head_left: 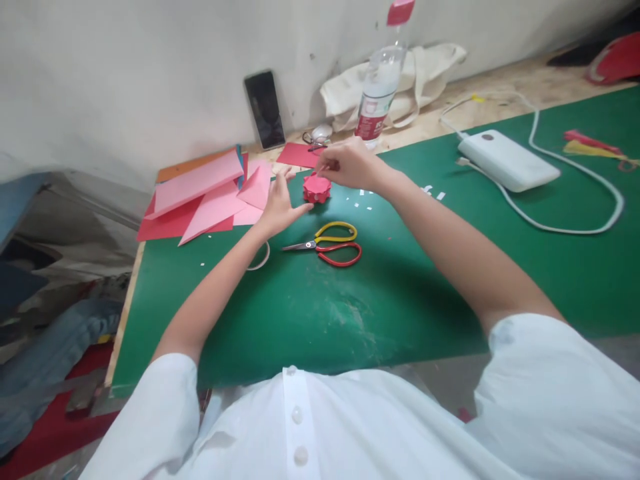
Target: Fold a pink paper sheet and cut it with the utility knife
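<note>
A small red folded-paper piece point(317, 189) with a scalloped rim stands on the green table mat point(300, 320). Just left of it is my left hand point(281, 205), thumb and fingers spread, holding nothing. Over its upper right edge my right hand point(347, 163) is bent down with the fingers pinched together; whatever sits between the fingertips is too small to make out. Scissors point(315, 245) with one yellow and one red handle lie nearer to me, blades pointing left. A roll of tape point(260, 259) is partly hidden behind my left forearm.
Pink paper sheets point(200, 183) are piled at the left. A phone point(265, 110) leans on the wall. Behind my right hand stands a water bottle point(380, 90), with a cloth bag point(430, 70) beyond. A white power bank point(509, 161) with its cable is at right, near white scraps point(441, 196).
</note>
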The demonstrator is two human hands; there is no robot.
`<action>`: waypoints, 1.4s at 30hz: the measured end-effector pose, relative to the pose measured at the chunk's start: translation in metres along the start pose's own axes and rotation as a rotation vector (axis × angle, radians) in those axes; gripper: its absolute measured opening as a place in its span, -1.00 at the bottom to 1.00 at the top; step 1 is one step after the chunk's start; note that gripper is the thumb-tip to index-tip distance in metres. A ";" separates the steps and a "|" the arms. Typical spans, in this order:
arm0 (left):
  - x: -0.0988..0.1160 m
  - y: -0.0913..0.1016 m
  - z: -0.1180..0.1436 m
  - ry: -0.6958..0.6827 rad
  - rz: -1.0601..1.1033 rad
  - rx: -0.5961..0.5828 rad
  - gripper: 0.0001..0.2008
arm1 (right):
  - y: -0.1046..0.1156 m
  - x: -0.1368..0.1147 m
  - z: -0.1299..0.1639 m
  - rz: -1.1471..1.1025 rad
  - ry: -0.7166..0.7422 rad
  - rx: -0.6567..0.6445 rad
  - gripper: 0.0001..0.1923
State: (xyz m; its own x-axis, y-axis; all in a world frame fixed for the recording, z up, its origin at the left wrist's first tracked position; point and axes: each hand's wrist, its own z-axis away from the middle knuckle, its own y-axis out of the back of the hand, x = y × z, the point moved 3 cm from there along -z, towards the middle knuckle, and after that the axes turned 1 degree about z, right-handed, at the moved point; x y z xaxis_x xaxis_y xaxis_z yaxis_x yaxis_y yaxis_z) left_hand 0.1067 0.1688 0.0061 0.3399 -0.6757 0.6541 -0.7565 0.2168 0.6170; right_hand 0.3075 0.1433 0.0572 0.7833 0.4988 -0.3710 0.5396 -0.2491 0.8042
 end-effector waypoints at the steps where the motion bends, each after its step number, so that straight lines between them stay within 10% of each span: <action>1: -0.004 -0.007 -0.009 0.008 -0.003 -0.012 -0.06 | -0.005 0.000 -0.003 0.023 0.009 -0.039 -0.92; 12: -0.021 -0.035 -0.030 0.037 0.067 -0.077 -0.52 | -0.020 0.022 -0.014 -0.016 -0.004 -0.049 -0.92; 42: -0.033 -0.037 -0.024 -0.220 0.010 -0.047 -0.34 | -0.026 0.052 0.005 -0.069 -0.226 0.030 -0.78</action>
State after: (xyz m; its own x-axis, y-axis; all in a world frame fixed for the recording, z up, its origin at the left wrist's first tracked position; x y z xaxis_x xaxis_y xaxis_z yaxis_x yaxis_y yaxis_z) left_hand 0.1363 0.1999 -0.0279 0.1988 -0.8097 0.5522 -0.7302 0.2534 0.6345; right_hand 0.3359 0.1718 0.0142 0.7914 0.3183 -0.5219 0.6008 -0.2473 0.7602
